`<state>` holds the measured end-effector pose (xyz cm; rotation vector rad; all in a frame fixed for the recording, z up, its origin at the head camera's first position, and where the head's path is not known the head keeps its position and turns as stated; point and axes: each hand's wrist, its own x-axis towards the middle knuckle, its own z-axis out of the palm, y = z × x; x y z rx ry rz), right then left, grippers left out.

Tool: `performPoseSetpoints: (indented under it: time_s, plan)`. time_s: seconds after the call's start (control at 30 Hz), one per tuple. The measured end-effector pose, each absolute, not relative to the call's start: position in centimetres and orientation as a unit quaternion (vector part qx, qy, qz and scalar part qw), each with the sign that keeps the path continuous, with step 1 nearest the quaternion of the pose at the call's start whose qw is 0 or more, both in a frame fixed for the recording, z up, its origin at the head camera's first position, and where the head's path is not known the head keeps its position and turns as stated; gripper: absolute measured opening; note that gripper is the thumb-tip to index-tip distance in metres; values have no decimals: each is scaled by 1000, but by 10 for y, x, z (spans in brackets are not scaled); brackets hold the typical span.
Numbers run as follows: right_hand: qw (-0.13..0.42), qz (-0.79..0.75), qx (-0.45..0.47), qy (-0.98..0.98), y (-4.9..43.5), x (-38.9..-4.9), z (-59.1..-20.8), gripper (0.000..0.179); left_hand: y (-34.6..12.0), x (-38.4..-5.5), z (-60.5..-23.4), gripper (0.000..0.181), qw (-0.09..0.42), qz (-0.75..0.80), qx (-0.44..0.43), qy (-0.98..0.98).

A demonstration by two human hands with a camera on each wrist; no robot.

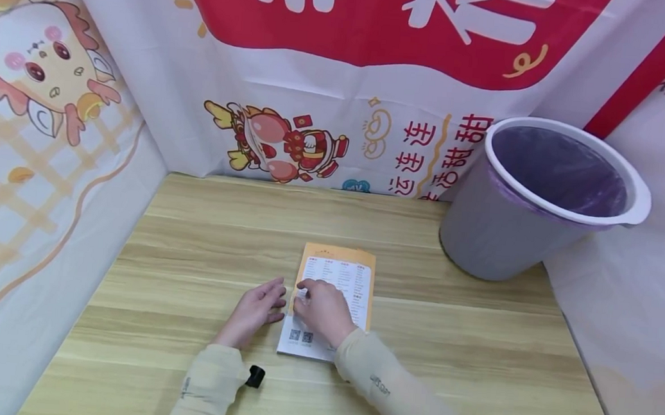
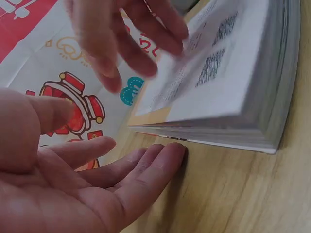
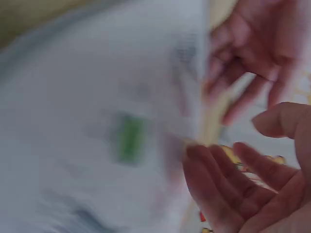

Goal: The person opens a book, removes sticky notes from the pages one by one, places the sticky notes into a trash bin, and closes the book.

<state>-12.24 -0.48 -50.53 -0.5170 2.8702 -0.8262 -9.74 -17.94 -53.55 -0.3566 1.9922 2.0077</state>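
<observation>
A thick book (image 1: 342, 271) with an orange and white printed face lies on the wooden table. Two square codes are printed near its front edge. My left hand (image 1: 256, 308) is beside the book's left edge, fingers extended toward it. Over the left part of the book is my right hand (image 1: 325, 311), its fingers bent loosely near that edge. In the left wrist view, thumb and fingers of the right hand (image 2: 141, 29) are apart above the book (image 2: 228, 92). The right wrist view is blurred; fingertips of the right hand (image 3: 257, 194) are at the page edge, thumb separate.
A grey bin (image 1: 500, 213) with a white rim and purple liner stands at the table's back right. Printed cloth (image 1: 329, 85) hangs behind the table (image 1: 204, 224) and along its sides. A black strap end (image 1: 255, 376) sticks out at the left sleeve.
</observation>
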Motion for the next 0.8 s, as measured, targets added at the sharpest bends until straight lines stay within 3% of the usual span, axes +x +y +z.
performPoseSetpoints:
  time_s: [0.17, 0.4, 0.8]
  plan:
    - [20, -218, -213, 952, 3, -120, -529, 32, -177, -99, -534, 50, 151, 678, -118, 709]
    - [42, -225, -226, 947, 14, -123, -530, 36, -173, -98, -535, 52, 146, 655, -102, 735]
    - [16, -393, -39, 919, 90, -126, -509, 32, -162, -97, -534, 51, 160, 593, -109, 782]
